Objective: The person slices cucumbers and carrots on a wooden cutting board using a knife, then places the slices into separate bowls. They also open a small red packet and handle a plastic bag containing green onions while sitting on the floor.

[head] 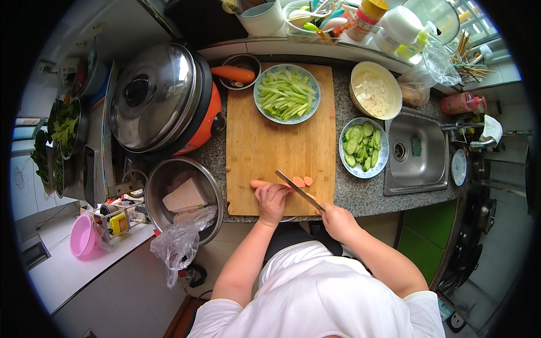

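On the wooden cutting board (279, 145), my left hand (271, 203) holds down a pink sausage (258, 183) near the board's front edge. My right hand (339, 221) grips a kitchen knife (299, 190), its blade slanting across the sausage's right end beside my left fingers. Cut sausage slices (298, 181) lie just right of the blade; another piece shows partly behind it. A plate of sliced celery (285, 94) stands at the board's back, and a whole carrot (233, 74) rests over a small metal bowl (243, 61) at its back left corner.
Right of the board are a plate of cucumber slices (360, 145), a bowl of lotus root slices (374, 95) and a steel sink (416, 169). On the left stand a lidded electric pan (156, 99) and a steel bowl (217, 190) holding a pale block and a plastic bag (181, 249).
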{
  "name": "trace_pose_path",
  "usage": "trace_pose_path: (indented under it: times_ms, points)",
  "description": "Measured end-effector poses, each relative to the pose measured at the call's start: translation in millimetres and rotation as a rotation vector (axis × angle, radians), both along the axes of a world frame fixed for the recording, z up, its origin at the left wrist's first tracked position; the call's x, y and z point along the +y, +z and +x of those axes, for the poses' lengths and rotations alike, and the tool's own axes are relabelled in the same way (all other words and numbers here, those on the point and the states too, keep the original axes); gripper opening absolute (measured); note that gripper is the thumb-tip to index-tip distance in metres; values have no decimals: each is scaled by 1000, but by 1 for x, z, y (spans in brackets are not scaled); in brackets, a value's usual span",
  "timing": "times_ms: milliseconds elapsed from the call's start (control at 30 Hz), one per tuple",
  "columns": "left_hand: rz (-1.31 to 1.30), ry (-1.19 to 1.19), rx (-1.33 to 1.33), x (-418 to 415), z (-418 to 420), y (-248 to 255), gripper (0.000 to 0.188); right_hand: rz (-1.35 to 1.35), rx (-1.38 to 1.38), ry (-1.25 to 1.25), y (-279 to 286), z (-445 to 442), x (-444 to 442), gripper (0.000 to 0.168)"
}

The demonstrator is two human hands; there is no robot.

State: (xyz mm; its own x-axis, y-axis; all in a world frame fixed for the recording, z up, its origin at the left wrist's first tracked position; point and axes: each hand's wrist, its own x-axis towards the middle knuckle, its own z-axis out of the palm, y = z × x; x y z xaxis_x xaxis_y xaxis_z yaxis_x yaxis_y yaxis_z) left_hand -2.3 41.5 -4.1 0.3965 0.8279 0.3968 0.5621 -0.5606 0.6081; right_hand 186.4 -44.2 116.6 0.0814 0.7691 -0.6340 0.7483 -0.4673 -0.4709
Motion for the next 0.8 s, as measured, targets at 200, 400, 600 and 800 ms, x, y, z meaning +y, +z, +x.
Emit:
trace_pose_path:
  times_ms: [200,400,600,800]
  points:
    - [-1,2,13,0,-1,-1,16,1,-12,-1,4,-2,1,18]
    - [16,2,0,1,1,3,15,-31,-30,48,-9,-7,6,20]
    - [-20,3,24,0,-3,0,16,21,-43,50,-36,-17,13,20]
    - [44,98,189,16,-15,29,17,62,-4,-1,-34,-14,13,22]
